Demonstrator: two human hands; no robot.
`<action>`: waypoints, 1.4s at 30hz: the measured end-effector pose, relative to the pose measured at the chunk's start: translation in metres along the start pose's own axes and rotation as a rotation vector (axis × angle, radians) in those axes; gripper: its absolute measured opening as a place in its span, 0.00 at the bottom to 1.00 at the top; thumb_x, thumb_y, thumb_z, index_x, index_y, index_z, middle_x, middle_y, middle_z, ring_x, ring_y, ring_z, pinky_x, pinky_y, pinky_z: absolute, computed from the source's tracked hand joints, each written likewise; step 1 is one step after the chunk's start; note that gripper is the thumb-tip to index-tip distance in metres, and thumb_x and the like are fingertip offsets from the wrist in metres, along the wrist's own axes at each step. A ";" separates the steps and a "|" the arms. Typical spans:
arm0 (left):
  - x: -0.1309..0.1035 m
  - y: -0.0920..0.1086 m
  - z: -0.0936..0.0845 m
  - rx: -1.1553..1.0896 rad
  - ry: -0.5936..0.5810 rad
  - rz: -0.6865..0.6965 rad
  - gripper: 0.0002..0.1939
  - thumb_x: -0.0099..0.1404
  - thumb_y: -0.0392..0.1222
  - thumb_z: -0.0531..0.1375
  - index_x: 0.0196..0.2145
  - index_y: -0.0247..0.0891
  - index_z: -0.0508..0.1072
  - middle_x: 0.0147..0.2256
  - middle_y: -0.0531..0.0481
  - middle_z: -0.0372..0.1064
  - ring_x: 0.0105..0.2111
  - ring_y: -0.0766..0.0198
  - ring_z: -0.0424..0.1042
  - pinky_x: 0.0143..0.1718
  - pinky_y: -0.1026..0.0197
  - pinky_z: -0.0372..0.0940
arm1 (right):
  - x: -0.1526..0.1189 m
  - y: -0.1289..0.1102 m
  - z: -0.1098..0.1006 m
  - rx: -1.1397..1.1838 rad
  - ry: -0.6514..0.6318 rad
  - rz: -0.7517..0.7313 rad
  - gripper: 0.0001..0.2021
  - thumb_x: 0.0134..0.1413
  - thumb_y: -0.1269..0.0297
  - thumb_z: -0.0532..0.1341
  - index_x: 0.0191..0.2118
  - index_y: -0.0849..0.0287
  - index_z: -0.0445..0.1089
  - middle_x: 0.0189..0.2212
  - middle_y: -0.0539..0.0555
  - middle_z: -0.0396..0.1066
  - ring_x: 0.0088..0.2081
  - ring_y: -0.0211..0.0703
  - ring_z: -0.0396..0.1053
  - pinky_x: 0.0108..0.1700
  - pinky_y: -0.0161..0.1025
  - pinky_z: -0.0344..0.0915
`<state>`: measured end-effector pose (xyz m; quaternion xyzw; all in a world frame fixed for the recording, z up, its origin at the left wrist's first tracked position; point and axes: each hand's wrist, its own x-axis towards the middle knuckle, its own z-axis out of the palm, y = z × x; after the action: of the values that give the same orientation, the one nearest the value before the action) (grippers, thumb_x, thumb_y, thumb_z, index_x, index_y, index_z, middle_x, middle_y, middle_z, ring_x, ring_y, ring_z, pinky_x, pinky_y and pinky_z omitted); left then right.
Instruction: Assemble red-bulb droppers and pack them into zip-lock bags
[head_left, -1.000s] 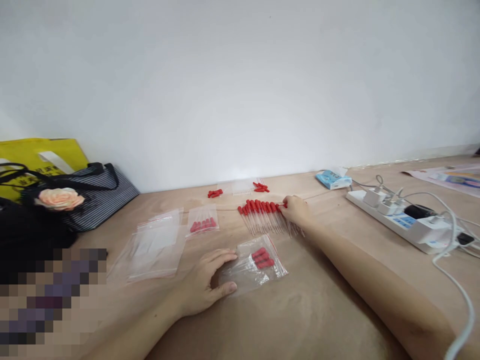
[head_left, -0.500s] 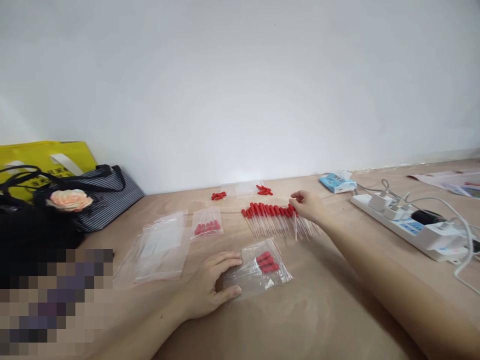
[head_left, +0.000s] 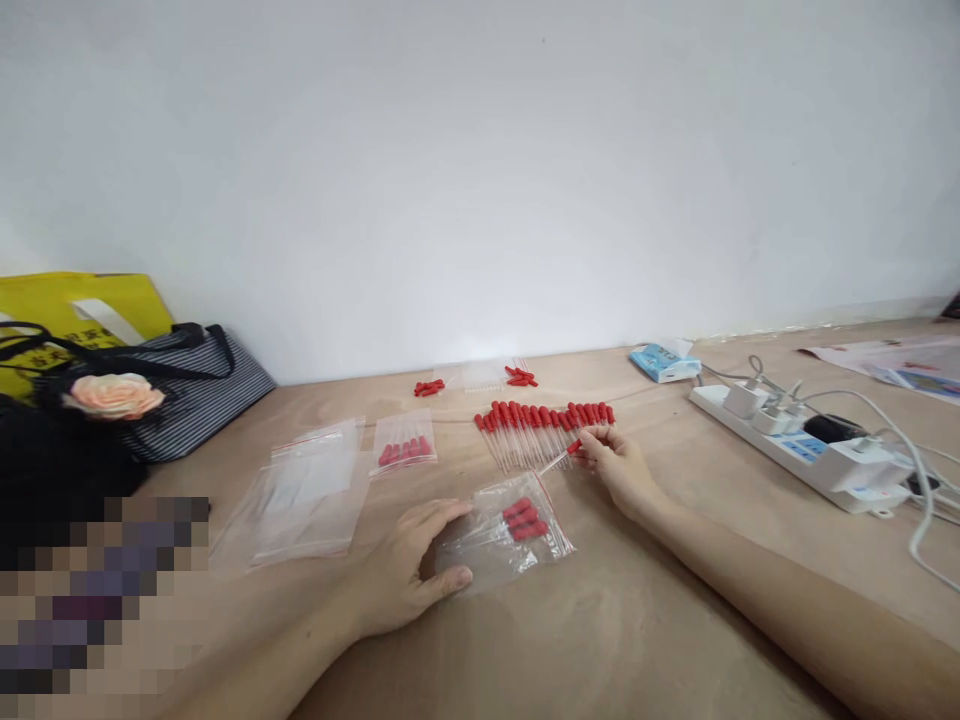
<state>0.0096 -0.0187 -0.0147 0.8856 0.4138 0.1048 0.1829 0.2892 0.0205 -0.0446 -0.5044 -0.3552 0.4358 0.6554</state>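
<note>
My right hand [head_left: 611, 462] pinches the red end of a thin dropper [head_left: 564, 456], whose clear tip points toward the mouth of a clear zip bag [head_left: 480, 565]. Inside that bag lie several red-ended droppers [head_left: 525, 520]. My left hand [head_left: 420, 565] rests on the table with thumb and fingers apart, touching the bag's left end. Behind, a row of red-topped droppers [head_left: 532, 418] lies side by side. Farther left sits a filled zip bag [head_left: 405, 442] with several red ends showing.
Flat clear bags [head_left: 311, 495] lie left of my left hand. Small red caps [head_left: 430, 387] and more red caps [head_left: 521, 377] are near the wall. A tissue pack [head_left: 664, 362] and a white power strip [head_left: 799, 445] with cables stand right. A striped bag [head_left: 202, 400] is left.
My right hand has moved from the row toward me, bringing one dropper near the bag's mouth. My left hand stays spread by the bag. The view has shifted slightly.
</note>
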 end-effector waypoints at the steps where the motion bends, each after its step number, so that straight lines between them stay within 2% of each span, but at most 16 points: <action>1: 0.000 0.000 0.000 -0.003 0.000 -0.002 0.27 0.59 0.52 0.54 0.54 0.43 0.56 0.54 0.46 0.57 0.53 0.53 0.57 0.52 0.48 0.55 | -0.002 0.001 0.002 0.034 -0.012 0.034 0.13 0.35 0.58 0.66 0.26 0.60 0.64 0.21 0.46 0.65 0.23 0.33 0.65 0.28 0.33 0.66; 4: 0.000 0.000 0.000 -0.016 0.003 -0.010 0.28 0.59 0.52 0.54 0.54 0.42 0.56 0.54 0.46 0.57 0.53 0.52 0.57 0.52 0.48 0.55 | -0.012 0.002 0.006 0.080 -0.086 0.124 0.14 0.33 0.61 0.67 0.26 0.60 0.64 0.20 0.46 0.66 0.23 0.32 0.66 0.29 0.32 0.67; 6: 0.000 -0.001 0.001 -0.021 0.007 -0.011 0.28 0.59 0.52 0.54 0.54 0.42 0.55 0.54 0.46 0.56 0.53 0.53 0.57 0.52 0.49 0.55 | -0.019 0.000 0.008 0.035 -0.143 0.152 0.14 0.32 0.61 0.67 0.27 0.60 0.64 0.20 0.46 0.67 0.22 0.32 0.67 0.25 0.30 0.67; 9: 0.000 -0.001 0.002 -0.019 0.012 -0.003 0.28 0.59 0.52 0.54 0.55 0.42 0.55 0.55 0.46 0.56 0.53 0.53 0.57 0.52 0.49 0.55 | -0.026 -0.005 0.009 -0.087 -0.261 0.156 0.16 0.33 0.60 0.67 0.29 0.61 0.64 0.19 0.46 0.67 0.15 0.29 0.62 0.15 0.27 0.59; 12: 0.000 -0.002 0.002 -0.014 0.014 0.012 0.28 0.59 0.52 0.54 0.54 0.42 0.55 0.54 0.45 0.57 0.53 0.53 0.57 0.52 0.49 0.55 | -0.028 -0.005 0.008 -0.160 -0.436 0.157 0.17 0.33 0.59 0.67 0.31 0.62 0.66 0.22 0.47 0.69 0.11 0.25 0.55 0.10 0.26 0.52; 16: 0.000 -0.002 0.002 -0.017 0.021 0.024 0.27 0.59 0.52 0.54 0.54 0.42 0.55 0.54 0.46 0.56 0.53 0.54 0.57 0.52 0.49 0.55 | -0.028 0.003 0.012 -0.206 -0.582 0.135 0.18 0.32 0.57 0.67 0.30 0.63 0.66 0.26 0.49 0.71 0.13 0.26 0.58 0.12 0.27 0.54; 20: -0.001 -0.002 0.003 -0.020 0.029 0.025 0.27 0.59 0.52 0.54 0.54 0.42 0.55 0.54 0.46 0.57 0.53 0.54 0.57 0.52 0.49 0.55 | -0.027 0.015 0.020 -0.200 -0.605 0.096 0.18 0.36 0.54 0.65 0.30 0.62 0.65 0.25 0.51 0.71 0.22 0.35 0.68 0.22 0.32 0.64; 22: -0.001 -0.002 0.003 -0.019 0.035 0.032 0.27 0.59 0.51 0.54 0.54 0.42 0.55 0.54 0.46 0.57 0.53 0.54 0.57 0.52 0.50 0.55 | -0.026 0.019 0.023 -0.220 -0.600 0.089 0.18 0.38 0.53 0.64 0.31 0.62 0.65 0.25 0.52 0.71 0.25 0.38 0.69 0.26 0.35 0.65; 26: 0.000 -0.004 0.004 -0.017 0.041 0.043 0.26 0.59 0.52 0.53 0.54 0.43 0.55 0.54 0.46 0.57 0.52 0.54 0.57 0.52 0.49 0.55 | -0.027 0.021 0.024 -0.354 -0.564 0.015 0.14 0.43 0.55 0.61 0.31 0.62 0.66 0.22 0.52 0.70 0.22 0.37 0.67 0.23 0.34 0.62; 29: -0.001 -0.005 0.005 -0.023 0.039 0.040 0.27 0.60 0.52 0.53 0.54 0.44 0.55 0.54 0.46 0.56 0.53 0.54 0.57 0.52 0.49 0.55 | -0.021 0.018 0.018 -0.457 -0.491 -0.080 0.12 0.45 0.56 0.58 0.29 0.61 0.66 0.19 0.50 0.67 0.19 0.36 0.63 0.21 0.33 0.60; 31: -0.001 -0.005 0.004 -0.029 0.036 0.038 0.27 0.60 0.52 0.53 0.55 0.45 0.54 0.55 0.47 0.56 0.53 0.54 0.56 0.53 0.49 0.54 | -0.008 0.011 0.010 -0.574 -0.404 -0.193 0.10 0.46 0.58 0.56 0.28 0.60 0.67 0.18 0.50 0.67 0.20 0.37 0.63 0.23 0.34 0.60; 34: -0.002 -0.004 0.004 -0.030 0.016 0.021 0.27 0.59 0.51 0.54 0.55 0.44 0.55 0.55 0.47 0.56 0.54 0.54 0.55 0.53 0.49 0.54 | 0.024 -0.006 -0.006 -0.888 -0.196 -0.335 0.07 0.47 0.63 0.56 0.29 0.59 0.68 0.26 0.52 0.71 0.26 0.37 0.66 0.29 0.33 0.61; 35: -0.002 -0.004 0.003 -0.029 0.011 0.016 0.27 0.59 0.51 0.54 0.54 0.44 0.55 0.55 0.47 0.56 0.54 0.54 0.55 0.53 0.49 0.53 | 0.036 -0.012 -0.011 -1.033 -0.124 -0.309 0.06 0.46 0.64 0.57 0.29 0.59 0.69 0.26 0.52 0.71 0.28 0.38 0.67 0.30 0.33 0.61; 38: -0.001 -0.004 0.003 -0.030 0.007 0.009 0.26 0.59 0.51 0.54 0.54 0.43 0.56 0.55 0.47 0.56 0.54 0.55 0.55 0.54 0.49 0.53 | 0.068 -0.023 -0.018 -1.139 -0.018 -0.275 0.09 0.44 0.62 0.58 0.30 0.62 0.70 0.28 0.56 0.71 0.32 0.43 0.68 0.33 0.35 0.60; 42: 0.000 -0.006 0.004 -0.042 0.009 0.010 0.26 0.59 0.52 0.54 0.53 0.43 0.57 0.54 0.47 0.57 0.54 0.54 0.55 0.53 0.49 0.53 | 0.087 -0.019 -0.007 -1.182 0.052 -0.246 0.13 0.43 0.59 0.59 0.33 0.63 0.71 0.33 0.61 0.71 0.38 0.49 0.68 0.37 0.38 0.60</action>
<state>0.0068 -0.0159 -0.0208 0.8832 0.4080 0.1182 0.1991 0.3320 0.0969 -0.0259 -0.7488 -0.5768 0.0730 0.3182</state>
